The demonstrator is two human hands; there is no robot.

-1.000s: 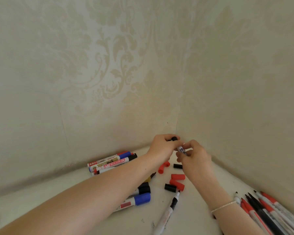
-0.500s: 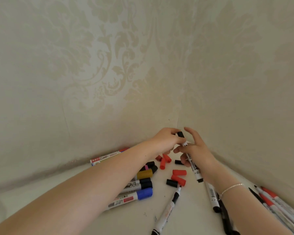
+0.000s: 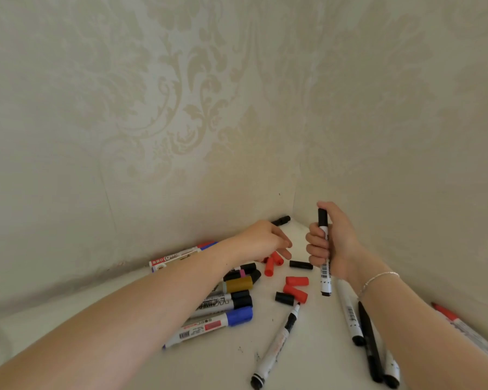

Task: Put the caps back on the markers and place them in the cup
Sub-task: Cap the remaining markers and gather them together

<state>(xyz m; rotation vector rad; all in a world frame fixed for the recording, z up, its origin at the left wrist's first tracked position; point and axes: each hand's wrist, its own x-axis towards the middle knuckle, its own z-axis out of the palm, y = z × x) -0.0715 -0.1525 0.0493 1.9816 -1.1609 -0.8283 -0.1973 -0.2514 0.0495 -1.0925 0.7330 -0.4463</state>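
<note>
— Black-capped, was the marker? How was it held?

— Upright, gripped in the curled fingers of the right hand, cap on top, near the wall corner.

— And the left hand?

— Nothing was held; its loose fingers were lowered over the red caps. A black cap was seen just beside, an uncapped marker nearer on the table. No cup was seen.
</note>
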